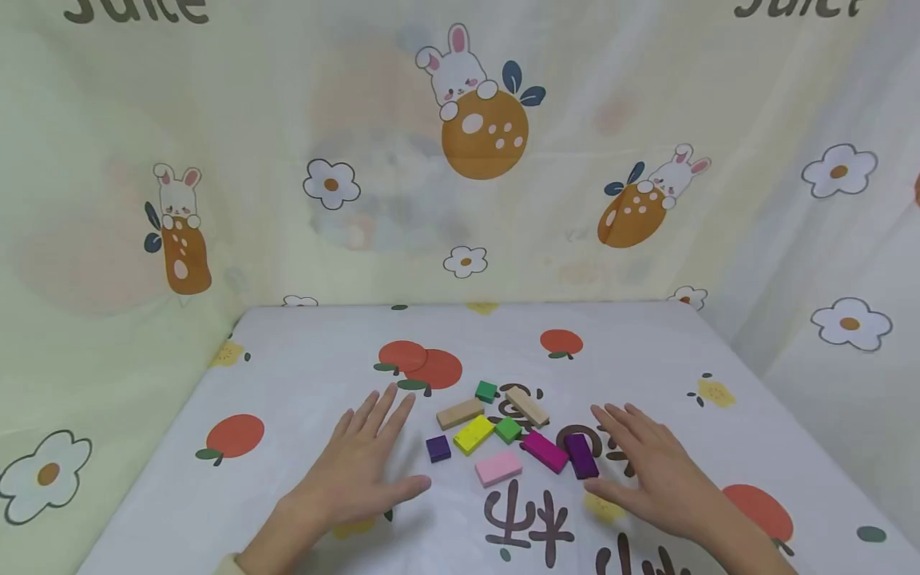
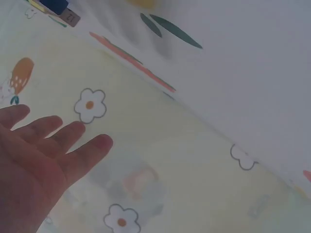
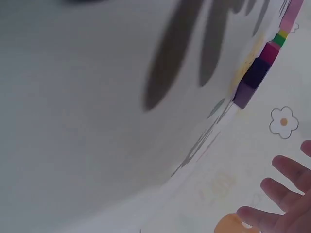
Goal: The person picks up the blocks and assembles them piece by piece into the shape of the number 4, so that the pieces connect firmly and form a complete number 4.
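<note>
Several small coloured blocks lie loosely grouped on the table in the head view. Among them are a dark blue-purple cube (image 1: 438,449), a yellow block (image 1: 473,435), a pink block (image 1: 499,469), a magenta block (image 1: 545,452) and a purple block (image 1: 580,456). Behind these lie two wood-coloured blocks (image 1: 460,414) and two green cubes (image 1: 508,430). To the left, my left hand (image 1: 359,475) has its fingers extended and holds nothing; the dark cube is nearest. On the right, my right hand (image 1: 657,471) is likewise spread, its thumb close to the purple block.
A white printed cloth (image 1: 309,335) covers the table. Behind it hangs a cream curtain (image 1: 388,224) with rabbits and flowers, and more fabric (image 1: 805,247) hangs along the right side. In the left wrist view, a dark blue block (image 2: 54,6) shows at the top corner.
</note>
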